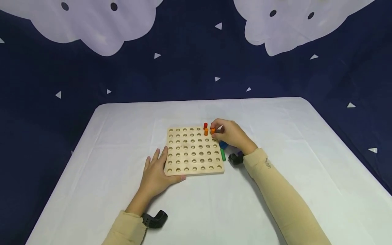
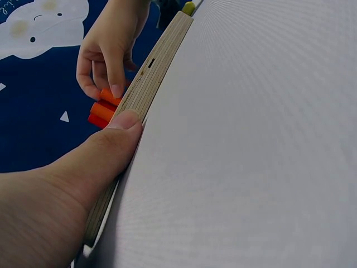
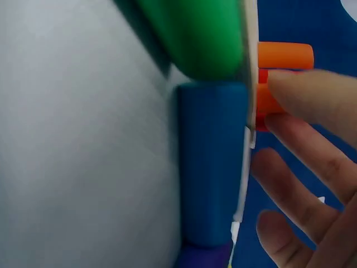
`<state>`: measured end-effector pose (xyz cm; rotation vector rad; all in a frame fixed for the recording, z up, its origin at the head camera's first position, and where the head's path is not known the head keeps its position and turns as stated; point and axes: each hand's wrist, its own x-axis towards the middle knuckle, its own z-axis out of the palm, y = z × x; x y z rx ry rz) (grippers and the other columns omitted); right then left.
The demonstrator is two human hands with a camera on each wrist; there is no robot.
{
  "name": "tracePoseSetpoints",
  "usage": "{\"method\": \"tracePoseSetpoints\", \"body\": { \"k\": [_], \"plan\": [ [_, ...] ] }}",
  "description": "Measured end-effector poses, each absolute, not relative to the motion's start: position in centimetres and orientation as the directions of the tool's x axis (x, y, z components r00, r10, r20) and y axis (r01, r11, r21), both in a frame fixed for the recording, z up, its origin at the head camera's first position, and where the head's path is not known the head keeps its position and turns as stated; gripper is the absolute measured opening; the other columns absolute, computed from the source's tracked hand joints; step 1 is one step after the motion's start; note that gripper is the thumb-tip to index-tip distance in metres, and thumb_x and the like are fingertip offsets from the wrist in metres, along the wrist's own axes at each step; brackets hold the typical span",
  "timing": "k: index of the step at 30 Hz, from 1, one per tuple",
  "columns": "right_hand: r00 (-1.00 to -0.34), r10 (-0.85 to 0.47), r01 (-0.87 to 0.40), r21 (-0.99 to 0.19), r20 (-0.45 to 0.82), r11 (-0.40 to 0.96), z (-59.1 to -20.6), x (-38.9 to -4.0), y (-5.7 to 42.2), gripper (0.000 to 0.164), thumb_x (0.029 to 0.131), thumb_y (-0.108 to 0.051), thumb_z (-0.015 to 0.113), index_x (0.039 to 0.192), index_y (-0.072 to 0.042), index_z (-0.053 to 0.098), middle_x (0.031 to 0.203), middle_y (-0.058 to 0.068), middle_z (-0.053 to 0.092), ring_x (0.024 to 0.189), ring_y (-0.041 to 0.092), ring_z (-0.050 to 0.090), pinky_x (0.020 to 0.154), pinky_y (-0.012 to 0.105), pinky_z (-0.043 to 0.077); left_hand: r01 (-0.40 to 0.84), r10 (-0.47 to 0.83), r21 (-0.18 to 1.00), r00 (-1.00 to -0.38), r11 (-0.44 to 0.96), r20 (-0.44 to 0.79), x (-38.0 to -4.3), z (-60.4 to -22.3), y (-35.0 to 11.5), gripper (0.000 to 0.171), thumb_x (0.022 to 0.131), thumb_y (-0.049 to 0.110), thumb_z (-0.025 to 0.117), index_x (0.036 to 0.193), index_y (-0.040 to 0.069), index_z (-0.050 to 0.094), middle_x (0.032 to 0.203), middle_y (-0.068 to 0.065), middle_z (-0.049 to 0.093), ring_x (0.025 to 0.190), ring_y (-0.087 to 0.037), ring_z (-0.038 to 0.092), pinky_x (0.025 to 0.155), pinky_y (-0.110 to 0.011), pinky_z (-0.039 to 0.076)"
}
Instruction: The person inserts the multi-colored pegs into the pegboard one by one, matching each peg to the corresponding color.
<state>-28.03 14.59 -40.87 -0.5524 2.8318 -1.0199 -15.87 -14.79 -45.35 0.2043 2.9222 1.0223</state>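
Note:
A square wooden pegboard (image 1: 185,151) with rows of round holes lies on the table. My right hand (image 1: 231,133) is at its far right corner, thumb and index finger pinching an orange peg (image 1: 213,131) that stands at the board. Beside it another orange peg (image 1: 206,132) stands upright, with a red peg (image 1: 205,126) behind. A further red peg (image 3: 261,123) shows partly past the fingers in the right wrist view. My left hand (image 1: 155,177) rests at the near left corner, fingers straight along the left side and thumb (image 2: 103,156) against the front edge.
Along the board's right side lie loose pegs: a green peg (image 1: 223,154), a blue peg (image 3: 212,167) and a purple peg (image 3: 203,255). A yellow peg end (image 2: 188,8) shows past the board in the left wrist view. White cloth covers the table (image 1: 122,129).

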Motion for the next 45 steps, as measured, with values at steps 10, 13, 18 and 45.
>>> {"method": "tracePoseSetpoints", "body": {
  "k": [10, 13, 18, 45],
  "plan": [
    [-0.939, -0.339, -0.305, -0.616, 0.066, 0.726, -40.0, -27.3, 18.3, 0.030, 0.096, -0.018, 0.066, 0.126, -0.013, 0.064, 0.125, 0.008, 0.065, 0.097, 0.023, 0.060, 0.077, 0.036, 0.052, 0.107, 0.124, 0.629, -0.992, 0.770, 0.016, -15.5, -45.7, -14.5, 0.128, 0.062, 0.060, 0.087, 0.157, 0.003, 0.023, 0.160, -0.022, 0.029, 0.153, -0.039, 0.016, 0.124, -0.059, 0.001],
    [-0.952, -0.300, -0.268, -0.622, 0.056, 0.736, -39.6, -27.1, 20.3, 0.032, 0.098, -0.016, 0.062, 0.129, -0.011, 0.062, 0.126, 0.011, 0.064, 0.099, 0.026, 0.059, 0.080, 0.037, 0.050, 0.103, 0.123, 0.628, -0.992, 0.771, 0.011, -15.5, -45.6, -14.5, 0.129, 0.062, 0.062, 0.086, 0.157, 0.004, 0.022, 0.161, -0.022, 0.028, 0.153, -0.039, 0.016, 0.124, -0.058, 0.001],
    [-0.952, -0.306, -0.243, -0.591, -0.006, 0.769, -39.7, -27.1, 22.8, 0.036, 0.096, -0.010, 0.062, 0.132, -0.010, 0.061, 0.123, 0.013, 0.065, 0.100, 0.028, 0.057, 0.085, 0.038, 0.048, 0.105, 0.121, 0.623, -0.992, 0.775, 0.016, -15.5, -45.6, -14.6, 0.129, 0.061, 0.063, 0.086, 0.158, 0.004, 0.022, 0.161, -0.022, 0.029, 0.153, -0.038, 0.016, 0.124, -0.059, 0.001],
    [-0.883, -0.394, -0.287, -0.370, -0.254, 0.884, -39.2, -26.9, 20.5, 0.042, 0.092, -0.010, 0.066, 0.133, -0.013, 0.062, 0.091, 0.004, 0.063, 0.074, 0.014, 0.061, 0.078, 0.033, 0.051, 0.094, 0.127, 0.624, -0.992, 0.775, -0.009, -15.8, -45.3, -14.5, 0.127, 0.063, 0.062, 0.085, 0.158, 0.006, 0.022, 0.162, -0.020, 0.026, 0.154, -0.038, 0.014, 0.124, -0.058, 0.000]
  ]
}}
